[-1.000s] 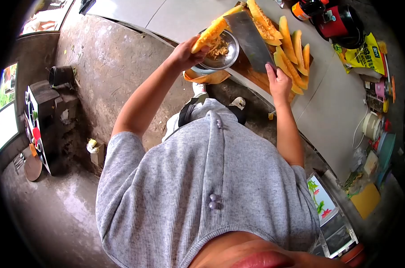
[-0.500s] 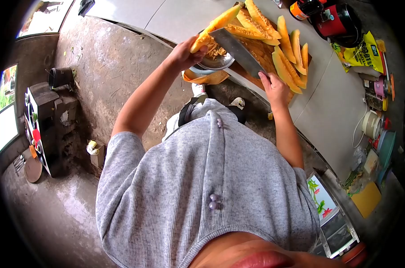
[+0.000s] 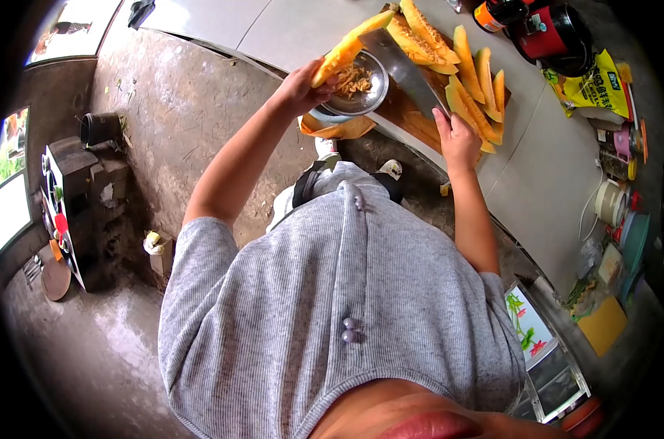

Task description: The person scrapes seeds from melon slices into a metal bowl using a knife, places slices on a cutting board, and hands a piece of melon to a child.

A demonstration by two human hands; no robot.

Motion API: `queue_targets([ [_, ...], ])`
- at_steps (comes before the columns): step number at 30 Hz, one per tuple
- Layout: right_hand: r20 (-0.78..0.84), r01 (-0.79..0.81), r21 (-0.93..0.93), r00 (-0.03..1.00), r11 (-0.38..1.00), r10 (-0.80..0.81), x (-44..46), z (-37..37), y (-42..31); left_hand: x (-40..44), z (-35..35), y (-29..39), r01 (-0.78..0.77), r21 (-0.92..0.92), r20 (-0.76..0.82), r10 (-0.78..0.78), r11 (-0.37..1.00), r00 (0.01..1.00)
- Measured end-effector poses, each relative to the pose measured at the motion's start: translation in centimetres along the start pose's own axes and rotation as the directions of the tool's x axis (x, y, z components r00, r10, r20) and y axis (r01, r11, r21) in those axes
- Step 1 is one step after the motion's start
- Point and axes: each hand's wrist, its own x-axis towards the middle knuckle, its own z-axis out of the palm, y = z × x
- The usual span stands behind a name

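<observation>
My left hand is closed around the lower end of a long orange melon slice, which slants up over the rim of a metal bowl. Seeds and stringy pulp lie in the bowl. In my right hand is the handle of a broad cleaver; its far end is beside the slice. Several more melon slices rest on a wooden cutting board, partly hidden by the blade.
The light tabletop extends around the board. At its far right stand a red and black pot, a dark bottle and a yellow packet. An orange-rimmed container sits below the bowl.
The cleaver first swung down and left over the bowl, then back up and right, uncovering the pulp again. My left hand and its slice have barely moved.
</observation>
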Motion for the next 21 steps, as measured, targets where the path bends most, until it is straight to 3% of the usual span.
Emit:
queue_targets([
  [7,0.072,0.083,0.071,0.994,0.994,-0.088,-0.7,-0.7,-0.4,-0.2,0.0,0.1,-0.004,-0.007,0.028,0.004,1.000,1.000],
  [11,0.031,0.040,0.094,0.999,0.995,-0.043,-0.7,-0.6,-0.7,-0.3,0.5,0.2,-0.014,0.017,-0.021,0.014,1.000,1.000],
  [15,-0.002,-0.001,0.099,1.000,0.995,0.001,-0.4,0.4,-0.2,-0.3,0.4,0.2,-0.002,0.006,0.039,0.001,1.000,0.999],
  [19,0.010,-0.007,0.159,1.000,0.987,0.005,-0.5,0.7,-0.5,-0.2,0.5,0.3,0.006,0.025,0.052,-0.007,1.000,0.999],
  [21,-0.004,0.063,0.197,0.998,0.978,-0.064,-0.6,0.8,-0.5,-0.2,0.5,0.4,-0.002,0.031,0.051,0.000,1.000,0.999],
])
